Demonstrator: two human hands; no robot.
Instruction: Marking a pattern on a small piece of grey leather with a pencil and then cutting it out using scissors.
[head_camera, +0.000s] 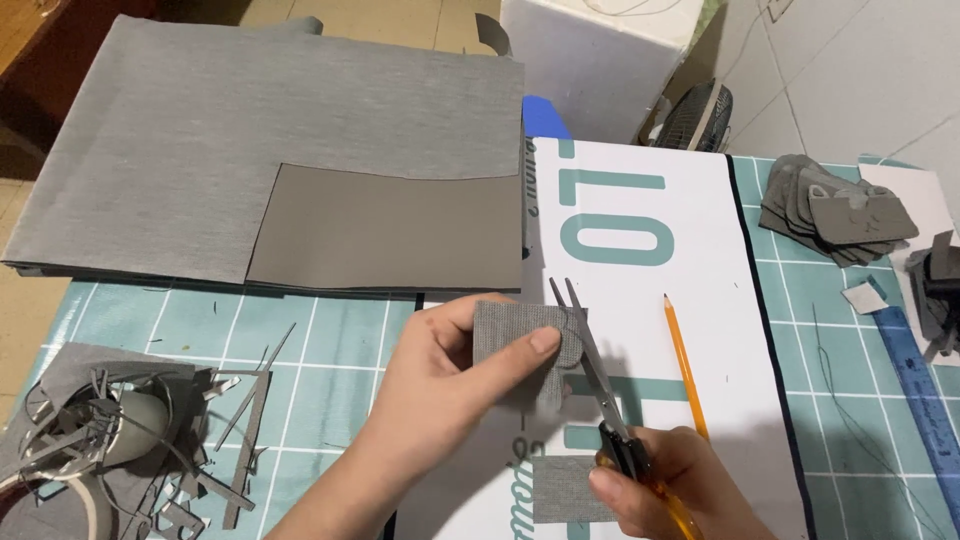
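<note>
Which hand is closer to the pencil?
The right hand. It holds the scissors just beside the lower end of the pencil. The left hand, pinching a grey fabric piece, sits farther off to the pencil's left.

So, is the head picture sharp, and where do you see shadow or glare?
Head view: mostly sharp, with soft, even light and no strong glare. The left hand casts a faint shadow on the white sheet beneath the small grey piece it holds. The right hand and scissors look slightly soft. The top left corner is dark.
</note>
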